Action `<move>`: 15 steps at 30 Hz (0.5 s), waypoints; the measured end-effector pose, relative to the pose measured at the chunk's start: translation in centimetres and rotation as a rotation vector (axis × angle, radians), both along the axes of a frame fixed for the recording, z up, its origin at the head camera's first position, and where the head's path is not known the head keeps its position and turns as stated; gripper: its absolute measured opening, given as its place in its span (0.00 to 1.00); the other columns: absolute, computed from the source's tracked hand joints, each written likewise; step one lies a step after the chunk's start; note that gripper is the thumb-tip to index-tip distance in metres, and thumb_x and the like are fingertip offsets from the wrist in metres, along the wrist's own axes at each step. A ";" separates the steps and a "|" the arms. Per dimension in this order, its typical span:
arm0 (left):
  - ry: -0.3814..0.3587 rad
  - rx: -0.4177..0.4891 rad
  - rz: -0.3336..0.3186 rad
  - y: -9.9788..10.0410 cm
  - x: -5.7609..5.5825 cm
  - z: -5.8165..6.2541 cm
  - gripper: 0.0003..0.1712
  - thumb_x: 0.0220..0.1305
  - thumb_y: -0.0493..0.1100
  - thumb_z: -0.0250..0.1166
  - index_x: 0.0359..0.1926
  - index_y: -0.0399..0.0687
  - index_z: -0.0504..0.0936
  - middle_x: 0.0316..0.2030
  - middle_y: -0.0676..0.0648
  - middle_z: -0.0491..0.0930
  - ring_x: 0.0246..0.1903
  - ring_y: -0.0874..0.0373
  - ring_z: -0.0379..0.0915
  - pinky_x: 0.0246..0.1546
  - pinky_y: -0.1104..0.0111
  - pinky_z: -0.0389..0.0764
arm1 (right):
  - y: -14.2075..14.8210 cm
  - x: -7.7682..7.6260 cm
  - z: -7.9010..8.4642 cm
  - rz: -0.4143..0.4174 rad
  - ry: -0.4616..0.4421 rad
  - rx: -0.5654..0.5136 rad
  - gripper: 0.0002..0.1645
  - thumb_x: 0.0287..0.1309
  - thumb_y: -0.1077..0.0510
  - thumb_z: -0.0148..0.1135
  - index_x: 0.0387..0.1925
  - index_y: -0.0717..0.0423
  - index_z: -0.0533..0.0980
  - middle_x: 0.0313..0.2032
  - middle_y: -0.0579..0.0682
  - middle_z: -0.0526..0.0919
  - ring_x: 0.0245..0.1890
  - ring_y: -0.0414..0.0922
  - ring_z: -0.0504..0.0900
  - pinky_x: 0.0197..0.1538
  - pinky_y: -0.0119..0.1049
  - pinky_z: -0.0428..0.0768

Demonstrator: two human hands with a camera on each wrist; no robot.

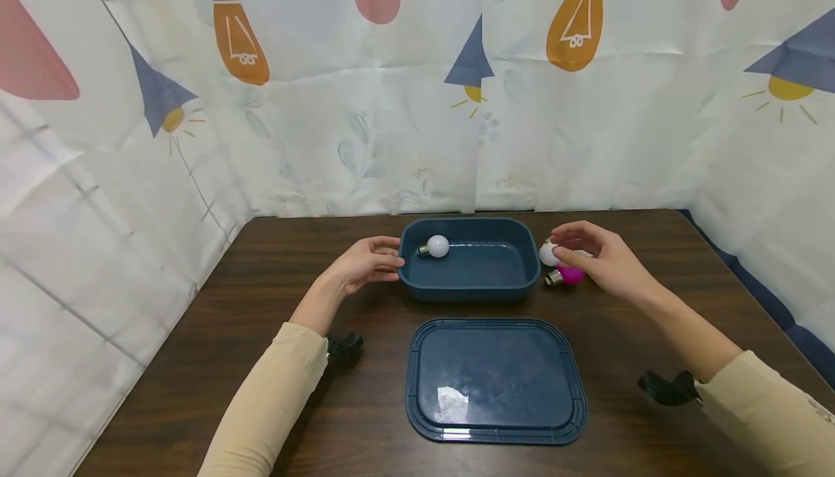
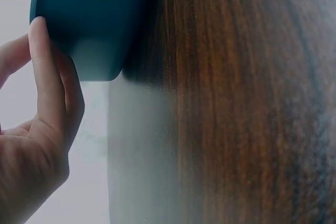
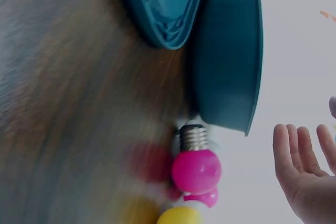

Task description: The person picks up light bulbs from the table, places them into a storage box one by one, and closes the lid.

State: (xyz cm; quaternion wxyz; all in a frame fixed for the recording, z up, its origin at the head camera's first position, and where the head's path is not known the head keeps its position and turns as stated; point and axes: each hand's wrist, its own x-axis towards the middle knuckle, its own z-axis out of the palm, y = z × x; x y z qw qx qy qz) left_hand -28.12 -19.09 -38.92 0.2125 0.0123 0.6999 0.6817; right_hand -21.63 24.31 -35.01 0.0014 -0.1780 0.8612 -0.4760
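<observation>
A dark blue plastic box [image 1: 470,294] stands near the table's far edge. Inside, at its left end, lies a white light bulb [image 1: 438,246]. My left hand [image 1: 365,265] touches the box's left rim with its fingertips, fingers loosely bent. Just right of the box are more bulbs: a white bulb [image 1: 546,254] and a magenta bulb [image 1: 572,275], both partly covered by my right hand [image 1: 603,259] above them. In the right wrist view the right hand's fingers are spread and hold nothing. A yellow bulb [image 3: 181,216] and a second magenta bulb [image 3: 207,198] show there too.
A flat blue lid [image 1: 496,383] lies on the brown wooden table [image 1: 339,419] in front of the box. A printed white curtain [image 1: 417,136] hangs behind the table and along the sides. Dark wrist straps [image 1: 346,346] stick out near both sleeves.
</observation>
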 end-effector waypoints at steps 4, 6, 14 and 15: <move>-0.004 -0.002 -0.001 -0.1 0.0 0.0 0.34 0.71 0.28 0.63 0.74 0.34 0.63 0.55 0.34 0.75 0.35 0.56 0.81 0.42 0.65 0.88 | 0.8 0.2 -0.4 -0.019 -0.009 0.016 0.27 0.74 0.48 0.61 0.65 0.59 0.73 0.60 0.56 0.78 0.59 0.49 0.76 0.52 0.21 0.76; -0.006 -0.001 -0.003 -0.1 0.1 0.0 0.34 0.71 0.28 0.63 0.74 0.34 0.63 0.52 0.36 0.76 0.35 0.56 0.81 0.42 0.65 0.88 | 1.4 0.4 -0.5 -0.030 -0.016 0.024 0.26 0.74 0.48 0.61 0.64 0.59 0.73 0.60 0.57 0.78 0.60 0.53 0.75 0.51 0.21 0.77; 0.002 -0.007 -0.007 -0.1 0.0 0.1 0.34 0.71 0.29 0.63 0.74 0.34 0.62 0.54 0.34 0.76 0.36 0.56 0.82 0.42 0.65 0.88 | 3.1 0.7 -1.3 -0.047 -0.066 -0.041 0.28 0.75 0.50 0.60 0.66 0.64 0.71 0.61 0.63 0.76 0.53 0.43 0.82 0.50 0.23 0.81; 0.002 -0.007 -0.006 -0.1 0.0 0.1 0.34 0.71 0.29 0.63 0.74 0.34 0.62 0.55 0.34 0.76 0.36 0.56 0.82 0.42 0.65 0.88 | 3.2 0.7 -1.3 -0.047 -0.070 -0.058 0.28 0.75 0.50 0.60 0.65 0.65 0.71 0.61 0.64 0.75 0.51 0.41 0.83 0.50 0.24 0.81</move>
